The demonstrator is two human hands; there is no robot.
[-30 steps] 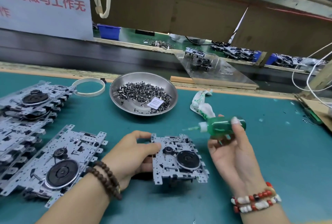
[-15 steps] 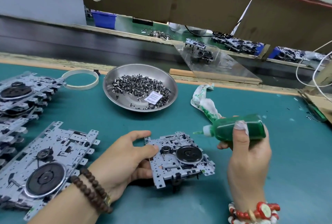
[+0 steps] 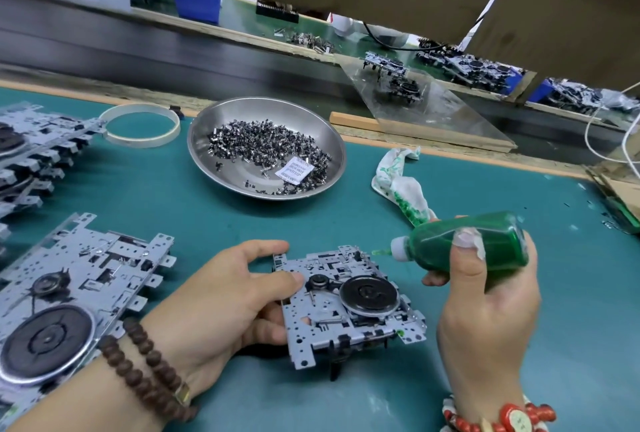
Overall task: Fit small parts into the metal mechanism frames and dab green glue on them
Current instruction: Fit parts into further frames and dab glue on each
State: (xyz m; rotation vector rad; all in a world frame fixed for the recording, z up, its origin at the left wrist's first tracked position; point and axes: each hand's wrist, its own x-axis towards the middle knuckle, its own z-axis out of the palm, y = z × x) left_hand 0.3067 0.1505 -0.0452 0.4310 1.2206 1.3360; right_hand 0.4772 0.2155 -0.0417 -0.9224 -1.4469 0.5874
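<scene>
A small metal mechanism frame (image 3: 349,307) with a dark flywheel lies on the green mat near the front. My left hand (image 3: 221,300) grips its left edge, thumb on top by the small pulley. My right hand (image 3: 485,303) holds a green glue bottle (image 3: 460,244) on its side, the white nozzle pointing left just above the frame's far right corner. A green dot of glue shows on the frame's near right edge. A steel bowl (image 3: 207,140) of several small dark parts stands behind.
A larger frame (image 3: 69,296) lies at the front left, with a stack of frames (image 3: 31,154) behind it. A white ring (image 3: 142,125) and a glue-stained rag (image 3: 398,182) lie by the bowl. A conveyor runs along the far edge.
The glue bottle has tipped from upright in the raised hand to lying sideways, lower and closer to the frame. My left hand has kept its hold on the frame, which turned slightly.
</scene>
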